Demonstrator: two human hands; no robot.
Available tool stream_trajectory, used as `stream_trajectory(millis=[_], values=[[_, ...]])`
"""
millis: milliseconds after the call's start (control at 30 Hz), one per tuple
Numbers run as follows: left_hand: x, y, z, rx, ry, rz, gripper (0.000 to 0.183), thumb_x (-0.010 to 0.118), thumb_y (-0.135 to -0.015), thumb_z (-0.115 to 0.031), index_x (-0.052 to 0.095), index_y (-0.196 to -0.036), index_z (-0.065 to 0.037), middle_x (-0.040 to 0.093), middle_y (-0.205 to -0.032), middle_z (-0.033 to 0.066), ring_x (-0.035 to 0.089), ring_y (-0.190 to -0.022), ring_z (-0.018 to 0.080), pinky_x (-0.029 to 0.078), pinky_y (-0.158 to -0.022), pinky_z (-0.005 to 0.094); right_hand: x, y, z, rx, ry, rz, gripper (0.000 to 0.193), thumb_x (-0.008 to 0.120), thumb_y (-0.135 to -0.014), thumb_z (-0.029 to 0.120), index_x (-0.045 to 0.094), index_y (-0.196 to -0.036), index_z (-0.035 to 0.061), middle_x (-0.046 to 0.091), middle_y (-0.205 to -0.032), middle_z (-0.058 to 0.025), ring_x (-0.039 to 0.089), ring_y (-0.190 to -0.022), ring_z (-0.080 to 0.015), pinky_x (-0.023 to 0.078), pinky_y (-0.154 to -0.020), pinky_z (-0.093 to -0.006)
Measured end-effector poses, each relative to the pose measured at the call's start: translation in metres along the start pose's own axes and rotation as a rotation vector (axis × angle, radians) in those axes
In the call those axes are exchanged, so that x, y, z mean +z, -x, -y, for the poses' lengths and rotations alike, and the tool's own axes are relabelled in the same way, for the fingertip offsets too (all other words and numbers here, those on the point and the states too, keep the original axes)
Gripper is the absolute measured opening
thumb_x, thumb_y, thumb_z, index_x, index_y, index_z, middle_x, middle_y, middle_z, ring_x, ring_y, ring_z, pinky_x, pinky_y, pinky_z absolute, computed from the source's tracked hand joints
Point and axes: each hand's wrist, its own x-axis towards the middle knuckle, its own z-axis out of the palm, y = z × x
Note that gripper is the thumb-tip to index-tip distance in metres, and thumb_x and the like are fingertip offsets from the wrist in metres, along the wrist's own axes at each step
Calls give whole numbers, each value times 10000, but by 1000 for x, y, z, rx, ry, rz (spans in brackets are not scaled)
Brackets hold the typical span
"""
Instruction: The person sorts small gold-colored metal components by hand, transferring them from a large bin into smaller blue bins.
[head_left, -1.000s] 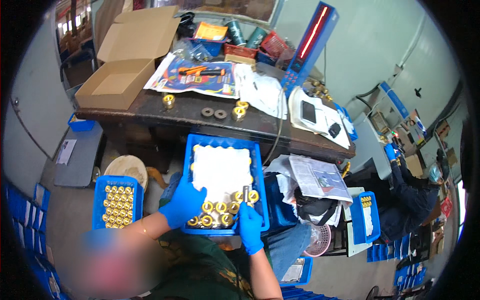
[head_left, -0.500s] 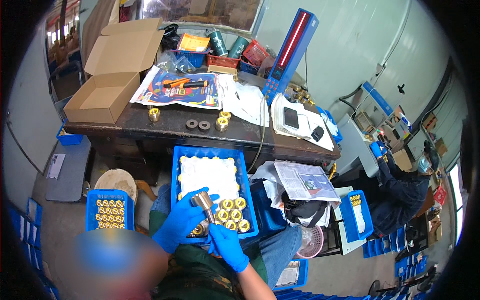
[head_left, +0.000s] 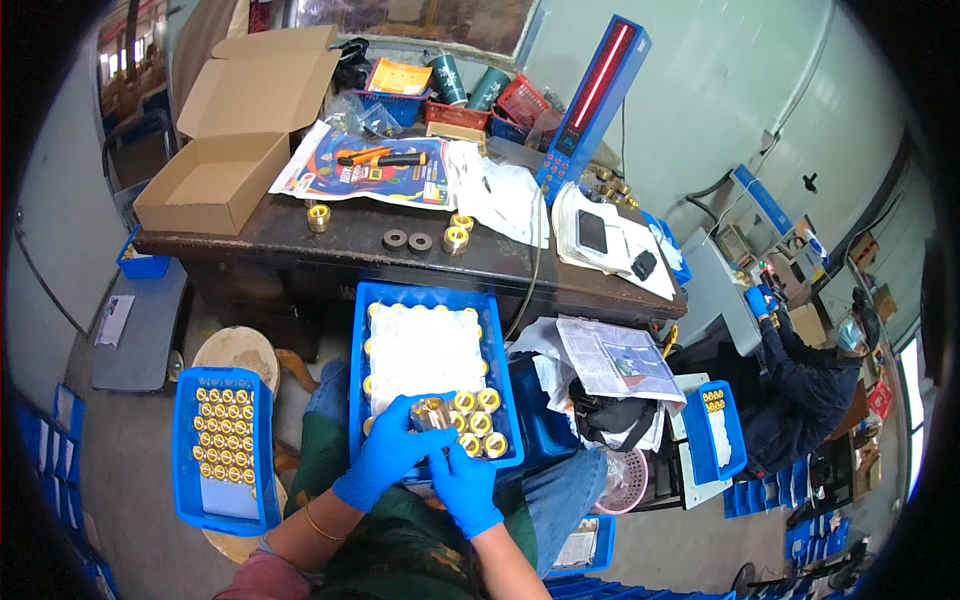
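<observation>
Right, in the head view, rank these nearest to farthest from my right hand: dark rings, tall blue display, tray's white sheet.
1. White sheet: ahead of your right hand, inside the blue tray.
2. Dark rings: past the tray, on the dark bench.
3. Tall blue display: bench's far side, right of the rings.

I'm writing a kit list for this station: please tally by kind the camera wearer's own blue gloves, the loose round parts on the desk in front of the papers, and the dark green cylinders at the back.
Worn blue gloves: 2
Short brass-coloured metal cylinders: 3
Flat dark grey rings: 2
Dark green cylinders: 2
Total: 9
</observation>
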Motion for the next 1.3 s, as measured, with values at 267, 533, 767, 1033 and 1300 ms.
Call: stream_trajectory(millis=[267, 533, 767, 1033, 1300], values=[[-4, -3, 2, -194, 217, 184, 485, 586, -779, -99, 385, -1195, 50, 508, -1129, 153, 536, -967, 183, 452, -809, 271, -25, -1, 16, 475, -915, 250, 239, 488, -878, 204, 591, -770, 17, 498, -515, -13, 478, -454, -74, 387, -391, -235], [1, -4, -14, -50, 152, 335, 657, 575, -745, -22, 247, -1315, 5, 385, -1267, 158, 413, -1136, 221, 390, -919, 337, -14, 5, 12, 306, -769, 128, 197, 501, -868, 173, 579, -805, 4, 539, -533, -56, 509, -440, -96, 395, -394, -245], [-8, 3, -15, 99, -61, 169, 707, 656, -715, -73, 277, -1310, -25, 386, -1246, 187, 425, -1119, 247, 386, -925, 355, -9, 4, 28, 213, -617, 73, 211, 511, -858, 185, 553, -773, -3, 565, -550, -118, 554, -428, -156, 425, -408, -293], [-89, 19, 5, 153, -415, -350, 538, 636, -716, -15, 415, -1207, -18, 514, -1080, 118, 500, -1003, 176, 433, -847, 308, 13, -5, 17, -176, -83, 325, 278, 454, -875, 204, 538, -736, -21, 567, -589, -147, 569, -460, -190, 431, -423, -319], [-254, 134, 55, -92, -1097, -559, 518, 603, -712, -126, 454, -1205, -73, 528, -1110, 167, 520, -1015, 242, 427, -824, 330, -5, -29, -20, 439, -616, 11, 335, 455, -898, 263, 521, -651, 46, 436, -545, 28, 365, -467, -50, 276, -405, -215]])
